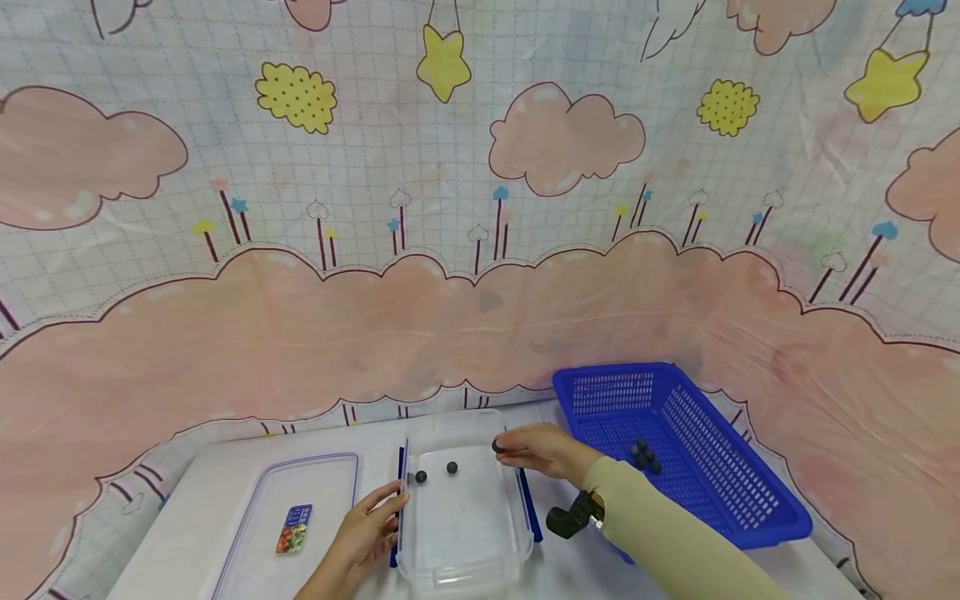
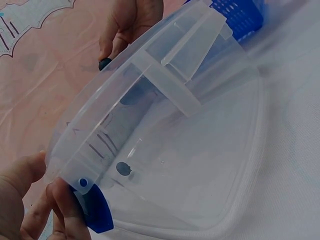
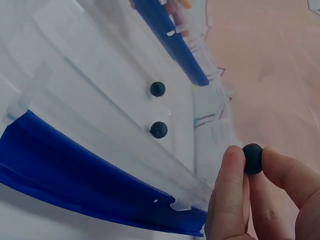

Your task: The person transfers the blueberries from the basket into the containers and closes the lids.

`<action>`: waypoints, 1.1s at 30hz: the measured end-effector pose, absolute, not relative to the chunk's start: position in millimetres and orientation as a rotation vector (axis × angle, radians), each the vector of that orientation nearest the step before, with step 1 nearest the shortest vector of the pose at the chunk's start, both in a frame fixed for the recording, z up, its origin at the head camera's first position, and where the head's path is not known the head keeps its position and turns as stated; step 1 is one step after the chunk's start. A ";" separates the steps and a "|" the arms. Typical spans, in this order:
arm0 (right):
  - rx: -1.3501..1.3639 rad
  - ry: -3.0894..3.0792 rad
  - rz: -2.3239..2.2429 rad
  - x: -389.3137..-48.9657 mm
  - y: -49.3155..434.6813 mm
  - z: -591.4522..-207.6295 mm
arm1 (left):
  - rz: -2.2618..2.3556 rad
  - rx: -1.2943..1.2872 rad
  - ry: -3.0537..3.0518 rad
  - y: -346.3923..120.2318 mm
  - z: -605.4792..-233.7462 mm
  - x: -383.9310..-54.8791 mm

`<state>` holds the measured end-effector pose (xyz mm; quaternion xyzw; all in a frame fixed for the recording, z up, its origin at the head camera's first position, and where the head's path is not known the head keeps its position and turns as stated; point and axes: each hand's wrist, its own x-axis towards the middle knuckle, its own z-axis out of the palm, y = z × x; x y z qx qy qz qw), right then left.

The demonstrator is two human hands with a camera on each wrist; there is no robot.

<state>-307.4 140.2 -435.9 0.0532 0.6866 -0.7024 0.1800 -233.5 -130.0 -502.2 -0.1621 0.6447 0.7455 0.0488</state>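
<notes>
A clear plastic box (image 1: 465, 577) with blue side latches stands on the white table. My left hand (image 1: 363, 529) holds its left rim, with thumb and fingers by the blue latch (image 2: 95, 210). Over the box's right rim, toward the back, my right hand (image 1: 551, 450) pinches a small dark ball (image 3: 253, 158) between thumb and fingertips. Two more such balls lie inside the box near its back, one dark ball (image 1: 421, 477) by the left wall and another ball (image 1: 452, 468) nearer the middle.
To the right stands a blue perforated basket (image 1: 735, 425) with a cluster of dark balls (image 1: 645, 457) in it, partly behind the right forearm. A clear lid with a bluish rim (image 1: 251, 542) lies to the left, bearing a colourful label (image 1: 295, 528). Behind the table hangs a printed cloth (image 1: 450, 333).
</notes>
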 end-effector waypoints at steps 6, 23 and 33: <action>0.135 1.937 -1.987 -309.6 132.5 -430.7 | 2.281 -0.495 1.958 -130.8 -500.5 -233.2; 0.057 1.969 -1.929 -316.8 105.5 -429.5 | 2.299 -0.479 1.953 -132.5 -504.1 -232.8; 0.096 2.071 -1.830 -318.5 84.8 -438.5 | 2.313 -0.474 1.936 -130.2 -504.1 -232.6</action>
